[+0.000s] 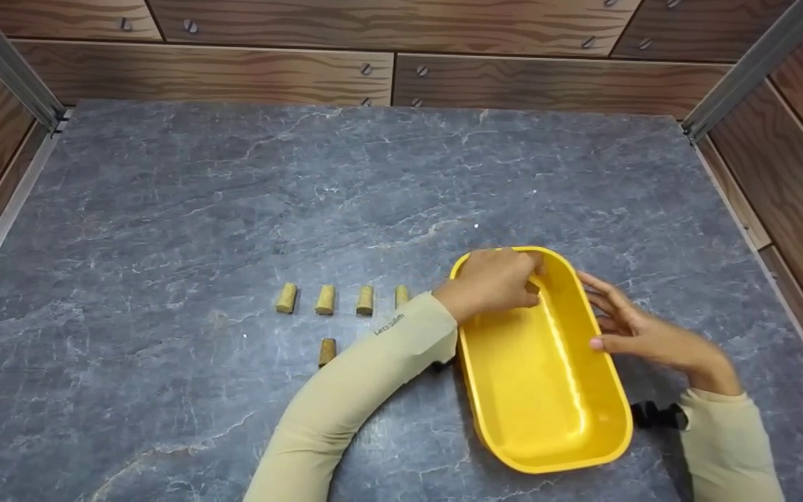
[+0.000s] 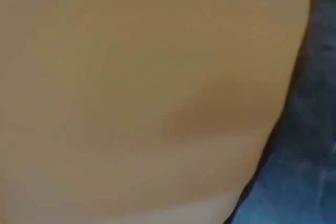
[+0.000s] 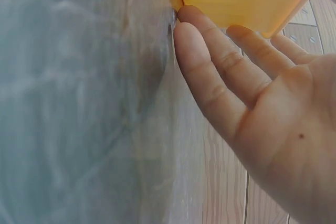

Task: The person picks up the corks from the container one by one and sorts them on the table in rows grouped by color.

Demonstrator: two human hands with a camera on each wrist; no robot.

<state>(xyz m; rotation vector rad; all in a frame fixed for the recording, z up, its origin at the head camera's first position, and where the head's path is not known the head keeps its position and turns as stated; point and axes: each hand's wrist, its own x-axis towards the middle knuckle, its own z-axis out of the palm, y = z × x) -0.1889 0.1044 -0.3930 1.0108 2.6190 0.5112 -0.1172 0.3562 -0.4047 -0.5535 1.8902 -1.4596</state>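
A yellow plastic bin with rounded corners stands on the right of the table. My left hand reaches over its left rim with bent fingers; whether they pinch anything is hidden. The left wrist view shows only a blurred tan-yellow surface close up. On the bin's right side, my right hand rests its thumb at the rim, its extended fingers along the outer wall. Several light corks stand in a row left of the bin, the rightmost partly behind the left sleeve. A darker cork stands nearer me.
The tabletop is dark grey with a marble pattern. Wood-patterned panels close off the back and sides, with metal posts at the back corners. The left sleeve crosses the table beside the corks.
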